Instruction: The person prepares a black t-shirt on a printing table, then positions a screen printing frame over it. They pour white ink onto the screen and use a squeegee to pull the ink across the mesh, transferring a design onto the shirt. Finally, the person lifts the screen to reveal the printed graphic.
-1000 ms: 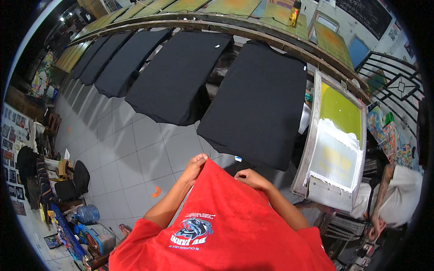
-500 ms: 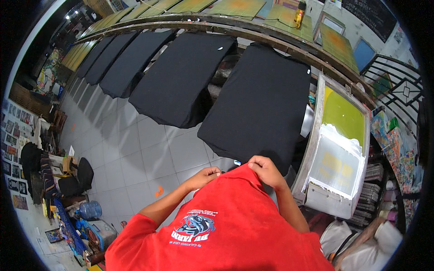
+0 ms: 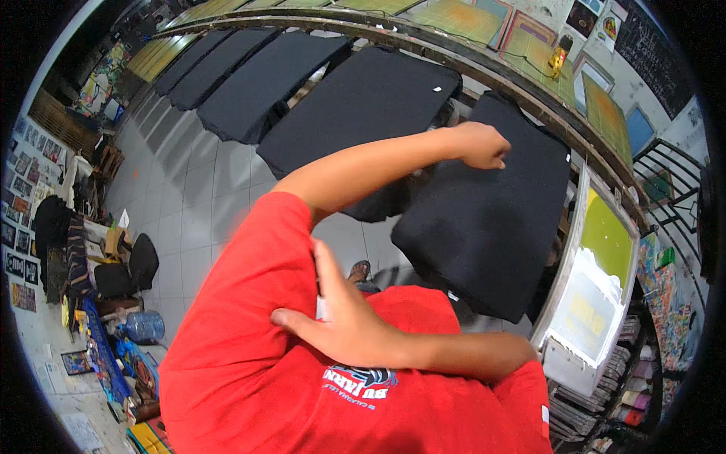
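My left hand [image 3: 482,145] is a closed fist, with nothing showing in it. The left arm reaches across to the right, and the fist hangs over the nearest black T-shirt [image 3: 476,227], which is stretched over a board; I cannot tell whether it touches. My right hand [image 3: 352,325] crosses my chest and grips the red T-shirt [image 3: 234,333] I wear, at the left sleeve by the armpit. Its thumb lies on the front of the cloth, and the other fingers are partly hidden. Part of the shirt's chest print shows below the right forearm.
More black T-shirts [image 3: 363,98] on boards run in a row to the far left. To the right leans a printing screen [image 3: 597,287] smeared with white paste. A yellow-and-black bottle [image 3: 560,57] stands on the rear ledge. A water jug [image 3: 144,327] is at left.
Both hands have let go of the shirt's lower front. The left has swung up and right into a fist; the right has come across to the left sleeve. The view has turned left.
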Available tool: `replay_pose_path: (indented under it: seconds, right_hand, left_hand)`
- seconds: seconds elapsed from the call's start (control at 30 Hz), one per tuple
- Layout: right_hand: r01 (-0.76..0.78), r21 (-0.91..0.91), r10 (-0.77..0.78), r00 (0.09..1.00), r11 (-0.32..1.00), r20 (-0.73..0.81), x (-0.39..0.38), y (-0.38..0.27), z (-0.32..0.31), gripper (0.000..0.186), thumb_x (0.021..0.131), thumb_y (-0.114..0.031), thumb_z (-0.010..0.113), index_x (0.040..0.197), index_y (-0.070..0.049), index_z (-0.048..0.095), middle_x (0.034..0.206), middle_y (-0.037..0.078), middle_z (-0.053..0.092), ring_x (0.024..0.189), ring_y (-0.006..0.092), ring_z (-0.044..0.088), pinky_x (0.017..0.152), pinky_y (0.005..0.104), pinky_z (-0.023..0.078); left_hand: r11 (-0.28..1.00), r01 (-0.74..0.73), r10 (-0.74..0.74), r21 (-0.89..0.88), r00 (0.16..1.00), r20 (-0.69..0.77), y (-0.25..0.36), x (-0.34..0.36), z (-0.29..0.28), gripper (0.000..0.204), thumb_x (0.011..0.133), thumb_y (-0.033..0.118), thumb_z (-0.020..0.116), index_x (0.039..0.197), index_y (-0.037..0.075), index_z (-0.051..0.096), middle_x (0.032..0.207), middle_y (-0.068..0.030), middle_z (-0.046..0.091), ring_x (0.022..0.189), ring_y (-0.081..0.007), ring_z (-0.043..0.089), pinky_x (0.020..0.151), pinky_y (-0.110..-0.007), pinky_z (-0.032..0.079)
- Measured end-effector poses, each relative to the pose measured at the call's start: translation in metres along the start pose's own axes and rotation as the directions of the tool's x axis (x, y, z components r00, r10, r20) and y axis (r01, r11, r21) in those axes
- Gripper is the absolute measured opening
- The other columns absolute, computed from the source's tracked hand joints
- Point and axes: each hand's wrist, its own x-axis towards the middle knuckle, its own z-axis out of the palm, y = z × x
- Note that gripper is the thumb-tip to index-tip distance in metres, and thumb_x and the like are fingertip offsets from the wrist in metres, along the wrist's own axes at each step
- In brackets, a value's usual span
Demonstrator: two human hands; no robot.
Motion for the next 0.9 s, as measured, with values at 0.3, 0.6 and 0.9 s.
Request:
replay_pose_path:
  seconds: [0.3, 0.6, 0.9]
  right_hand:
    - [-0.283, 0.074, 0.252, 0.927, 0.956, 0.277, 0.095, -0.019, -0.041, 0.048, 0.095, -0.028, 0.057, 0.128, 0.004, 0.042, 0.118, 0.01, 0.058, 0.103, 0.0171, 0.056, 0.09, 0.0344, 0.044]
    - [-0.319, -0.508, 0.303, 0.946, 0.8, -0.116, 0.025, -0.014, -0.086, 0.053, 0.093, -0.031, 0.058, 0.13, 0.003, 0.041, 0.123, 0.012, 0.054, 0.108, 0.0204, 0.053, 0.093, 0.0368, 0.042]
    - [-0.403, -0.502, 0.292, 0.912, 0.766, -0.287, -0.029, -0.019, -0.053, 0.059, 0.091, -0.035, 0.06, 0.132, 0.002, 0.041, 0.128, 0.015, 0.051, 0.114, 0.0237, 0.05, 0.097, 0.0391, 0.04]
  left_hand:
    - [0.926, -0.341, 0.274, 0.161, 0.903, 0.332, -0.03, 0.001, -0.018, 0.033, 0.083, 0.034, 0.065, 0.093, 0.002, 0.067, 0.095, -0.0179, 0.068, 0.09, -0.0389, 0.064, 0.077, -0.05, 0.05]
    - [0.674, -0.738, 0.691, -0.005, 0.629, 0.357, 0.155, 0.063, 0.035, 0.035, 0.074, 0.031, 0.072, 0.095, 0.003, 0.07, 0.098, -0.0159, 0.069, 0.09, -0.0328, 0.065, 0.076, -0.048, 0.052]
    - [0.45, -0.87, 0.857, -0.201, 0.359, 0.37, 0.266, 0.025, 0.062, 0.039, 0.073, 0.035, 0.073, 0.098, 0.005, 0.07, 0.099, -0.0141, 0.069, 0.091, -0.0308, 0.064, 0.078, -0.046, 0.051]
